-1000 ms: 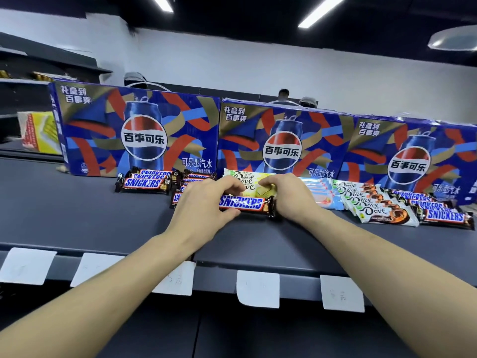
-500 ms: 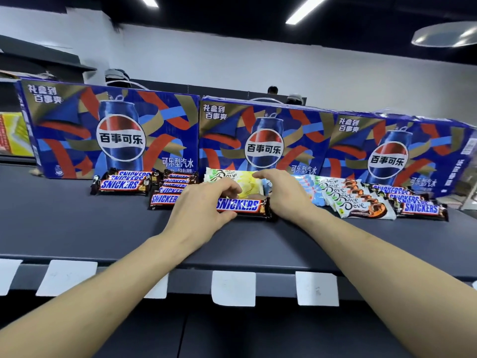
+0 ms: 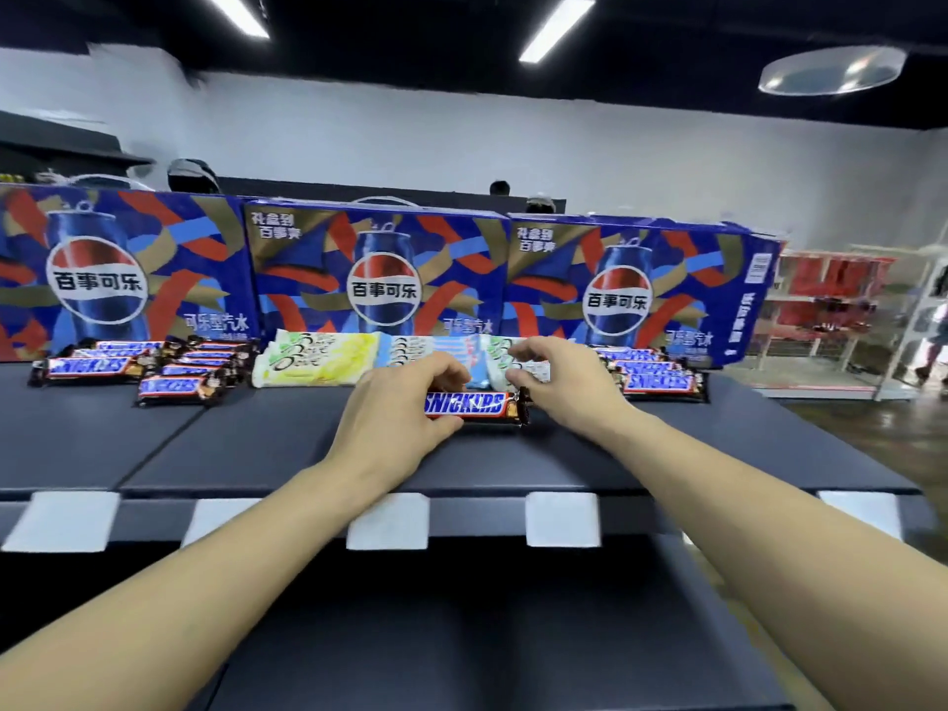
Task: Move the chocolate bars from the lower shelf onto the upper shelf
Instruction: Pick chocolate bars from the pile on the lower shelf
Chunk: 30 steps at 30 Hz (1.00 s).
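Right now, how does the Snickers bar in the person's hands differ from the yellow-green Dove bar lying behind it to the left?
1. The Snickers bar is narrow, brown with a blue logo; the Dove bar is wider, pale yellow-green and white.
2. The left hand grips the Snickers bar and the right hand touches its end; no hand touches the Dove bar.
3. The Snickers bar sits nearer the shelf's front; the Dove bar lies back by the Pepsi boxes.

Both lie flat, lengthwise across the upper shelf.

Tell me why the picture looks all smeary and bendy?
Head view: the camera is moving, so the soda boxes and white tags smear; the wide lens bends the shelf edge; the ceiling lights glare; the candy bar stays readable.
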Motion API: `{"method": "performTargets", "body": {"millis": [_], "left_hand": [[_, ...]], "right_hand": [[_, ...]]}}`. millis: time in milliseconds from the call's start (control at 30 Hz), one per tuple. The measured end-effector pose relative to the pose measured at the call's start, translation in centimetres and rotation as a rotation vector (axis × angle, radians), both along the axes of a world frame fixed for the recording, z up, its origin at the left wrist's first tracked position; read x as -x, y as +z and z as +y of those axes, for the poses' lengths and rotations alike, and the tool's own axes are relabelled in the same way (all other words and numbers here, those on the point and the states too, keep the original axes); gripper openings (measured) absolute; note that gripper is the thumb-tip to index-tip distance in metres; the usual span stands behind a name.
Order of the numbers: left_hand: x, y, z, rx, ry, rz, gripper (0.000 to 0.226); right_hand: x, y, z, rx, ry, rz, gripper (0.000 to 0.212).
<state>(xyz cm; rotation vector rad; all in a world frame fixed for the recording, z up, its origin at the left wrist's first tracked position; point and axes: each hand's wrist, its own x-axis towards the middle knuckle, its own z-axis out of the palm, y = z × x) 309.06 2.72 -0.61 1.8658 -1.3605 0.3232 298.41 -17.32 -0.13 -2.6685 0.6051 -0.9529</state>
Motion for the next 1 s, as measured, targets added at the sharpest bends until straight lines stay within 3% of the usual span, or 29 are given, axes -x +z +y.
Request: {"method": "performTargets", "body": {"millis": [367, 1000], "left_hand": [[9.3, -0.4, -6.8, -0.041, 0.069, -0.018, 0.034], [12.4, -0.2, -19.2, -0.137, 0.013, -0.106, 0.038]], "right_hand": [[10.9, -0.3, -6.1, -0.019, -0.005, -0.017, 0.028], [19.0, -0.9, -15.5, -0.092, -0.138, -0.085, 0.027]]}}
